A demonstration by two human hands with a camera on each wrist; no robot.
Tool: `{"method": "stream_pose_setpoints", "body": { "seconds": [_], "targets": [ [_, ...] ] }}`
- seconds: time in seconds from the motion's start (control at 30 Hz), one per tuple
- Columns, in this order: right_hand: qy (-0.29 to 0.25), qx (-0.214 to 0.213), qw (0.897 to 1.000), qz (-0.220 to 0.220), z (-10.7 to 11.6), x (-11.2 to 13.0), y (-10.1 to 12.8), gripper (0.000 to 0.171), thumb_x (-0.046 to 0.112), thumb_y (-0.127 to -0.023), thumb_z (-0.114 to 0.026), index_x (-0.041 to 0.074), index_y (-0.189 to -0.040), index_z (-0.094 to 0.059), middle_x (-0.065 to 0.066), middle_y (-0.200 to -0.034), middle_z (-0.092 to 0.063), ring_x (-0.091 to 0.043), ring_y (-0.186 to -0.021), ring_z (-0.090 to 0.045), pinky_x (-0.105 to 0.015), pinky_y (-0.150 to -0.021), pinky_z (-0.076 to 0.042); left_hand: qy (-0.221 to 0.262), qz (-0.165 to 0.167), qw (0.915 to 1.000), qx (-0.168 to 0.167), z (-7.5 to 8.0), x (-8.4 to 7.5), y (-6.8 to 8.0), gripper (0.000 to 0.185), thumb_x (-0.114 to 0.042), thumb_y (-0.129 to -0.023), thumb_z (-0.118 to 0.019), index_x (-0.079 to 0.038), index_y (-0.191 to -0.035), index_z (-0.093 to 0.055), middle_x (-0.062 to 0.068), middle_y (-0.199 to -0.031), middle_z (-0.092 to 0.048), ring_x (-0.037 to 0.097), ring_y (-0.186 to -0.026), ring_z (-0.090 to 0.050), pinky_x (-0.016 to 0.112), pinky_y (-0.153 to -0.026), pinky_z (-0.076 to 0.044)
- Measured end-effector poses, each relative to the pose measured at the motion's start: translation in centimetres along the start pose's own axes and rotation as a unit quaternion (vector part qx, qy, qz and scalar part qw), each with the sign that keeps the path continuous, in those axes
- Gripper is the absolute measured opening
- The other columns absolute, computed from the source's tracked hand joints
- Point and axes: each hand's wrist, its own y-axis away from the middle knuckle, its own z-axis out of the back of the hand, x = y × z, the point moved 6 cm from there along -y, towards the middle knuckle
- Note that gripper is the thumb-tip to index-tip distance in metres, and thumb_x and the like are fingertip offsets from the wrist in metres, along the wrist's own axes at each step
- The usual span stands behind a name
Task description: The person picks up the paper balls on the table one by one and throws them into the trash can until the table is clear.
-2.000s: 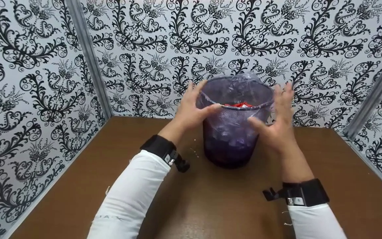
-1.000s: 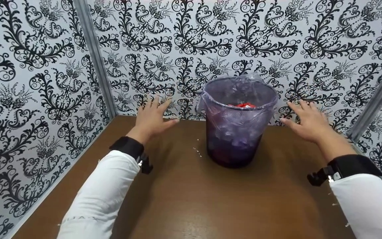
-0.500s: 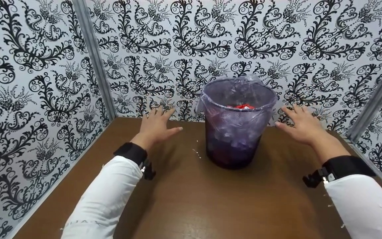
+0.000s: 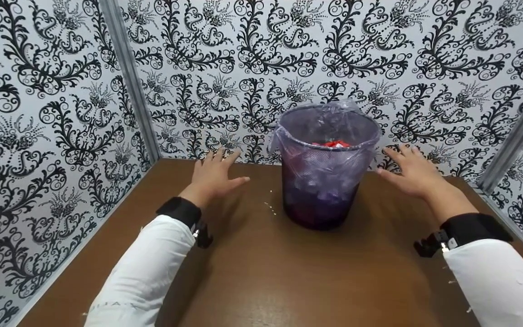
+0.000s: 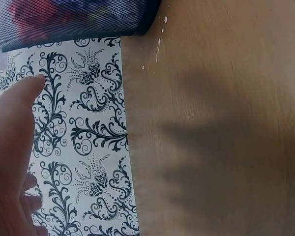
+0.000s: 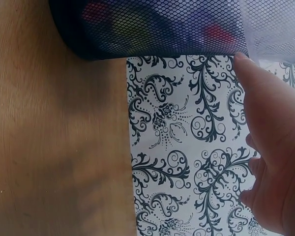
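A dark mesh waste bin (image 4: 320,190) stands upright toward the back of the table, its rim covered by a translucent purple plastic liner (image 4: 334,165). Something red (image 4: 335,144) shows inside, and coloured contents show through the mesh in both wrist views. To the left of the bin, my left hand (image 4: 214,175) is held with fingers spread, apart from it and holding nothing. My right hand (image 4: 413,172) hovers on the other side with its fingers extended, also holding nothing. In the right wrist view its thumb (image 6: 255,73) overlaps the bin's edge; contact cannot be told.
The brown wooden table (image 4: 261,272) meets a back wall (image 4: 198,68) with black-and-white scroll patterns. Grey metal posts (image 4: 130,81) mark the corners. Small white marks (image 4: 269,206) lie on the table left of the bin.
Two seconds ago both hands were around the bin's rim; they have since moved apart to either side and lower. Over the last half second they have barely moved. The bin stands in place.
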Motion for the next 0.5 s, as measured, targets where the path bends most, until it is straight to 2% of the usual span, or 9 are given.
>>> {"method": "stream_pose_setpoints", "body": {
  "seconds": [0.03,0.1,0.17,0.3,0.4,0.5],
  "targets": [
    [0.0,0.001,1.0,0.0,0.0,0.0,0.0,0.085,0.07,-0.092,-0.039,0.018,-0.156,-0.018,-0.029,-0.158,-0.003,-0.057,-0.14,-0.002,-0.076,-0.104,-0.005,0.0,0.001,1.0,0.001,0.0,0.0,0.1,0.091,-0.087,-0.075,-0.041,-0.05,-0.151,-0.009,0.013,-0.162,-0.014,0.043,-0.146,-0.014,0.069,-0.111,-0.007],
    [0.014,-0.007,0.998,-0.056,1.5,-3.5,5.3,0.085,0.071,-0.091,-0.038,0.019,-0.156,-0.018,-0.028,-0.158,-0.003,-0.057,-0.14,-0.002,-0.076,-0.104,-0.005,0.017,-0.054,0.9983,0.014,-1.7,-4.9,-2.2,0.09,-0.088,-0.075,-0.041,-0.05,-0.15,-0.008,0.012,-0.162,-0.014,0.042,-0.146,-0.014,0.069,-0.111,-0.007],
    [0.026,-0.015,0.993,-0.114,3.1,-6.4,11.0,0.085,0.072,-0.091,-0.038,0.02,-0.156,-0.018,-0.028,-0.158,-0.003,-0.057,-0.14,-0.002,-0.076,-0.104,-0.006,0.031,-0.109,0.9932,0.027,-3.3,-10.1,-3.8,0.09,-0.088,-0.074,-0.041,-0.051,-0.15,-0.007,0.012,-0.162,-0.014,0.042,-0.146,-0.014,0.069,-0.111,-0.007],
    [0.054,-0.039,0.973,-0.221,6.7,-10.1,23.2,0.084,0.071,-0.091,-0.039,0.021,-0.156,-0.019,-0.029,-0.158,-0.006,-0.058,-0.14,-0.003,-0.076,-0.104,-0.006,0.066,-0.216,0.973,0.047,-5.9,-21.2,-5.3,0.089,-0.088,-0.075,-0.041,-0.052,-0.15,-0.008,0.012,-0.162,-0.014,0.041,-0.147,-0.013,0.068,-0.112,-0.009],
    [0.078,-0.054,0.95,-0.298,9.7,-11.2,32.8,0.082,0.069,-0.091,-0.043,0.022,-0.155,-0.021,-0.03,-0.157,-0.009,-0.059,-0.139,-0.004,-0.075,-0.105,-0.006,0.096,-0.292,0.9496,0.06,-7.5,-30.1,-4.7,0.089,-0.088,-0.075,-0.041,-0.052,-0.15,-0.01,0.011,-0.162,-0.012,0.041,-0.147,-0.012,0.068,-0.112,-0.01],
    [0.094,-0.061,0.921,-0.372,11.9,-10.3,42.7,0.08,0.065,-0.092,-0.047,0.021,-0.155,-0.023,-0.031,-0.156,-0.011,-0.058,-0.14,-0.006,-0.074,-0.106,-0.007,0.122,-0.37,0.9178,0.079,-8.9,-38.3,-1.9,0.09,-0.088,-0.075,-0.04,-0.049,-0.151,-0.012,0.012,-0.162,-0.013,0.042,-0.146,-0.014,0.068,-0.111,-0.012]
  ]
}}
